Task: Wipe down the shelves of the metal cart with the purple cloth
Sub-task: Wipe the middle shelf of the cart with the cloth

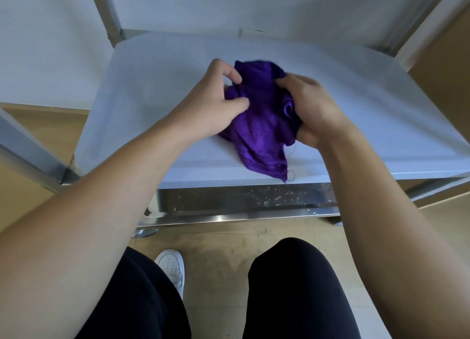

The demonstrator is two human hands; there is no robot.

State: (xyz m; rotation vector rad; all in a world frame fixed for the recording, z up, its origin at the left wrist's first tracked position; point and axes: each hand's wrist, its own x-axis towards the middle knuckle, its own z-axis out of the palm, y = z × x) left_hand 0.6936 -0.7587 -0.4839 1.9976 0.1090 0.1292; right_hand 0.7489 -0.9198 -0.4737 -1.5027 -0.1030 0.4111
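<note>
A crumpled purple cloth (259, 120) lies bunched on the pale shelf (152, 89) of the metal cart, its lower corner hanging near the shelf's front edge. My left hand (216, 97) pinches the cloth's left side between thumb and fingers. My right hand (307, 105) grips the cloth's right side, with the fingers curled into the fabric. Both hands hold the cloth just above the middle of the shelf.
The cart's front rail (229, 201) is shiny steel with water drops on it. Metal uprights (109, 16) stand at the back left and at the left side. My knees (287, 282) and a white shoe (171, 267) are over the wooden floor below.
</note>
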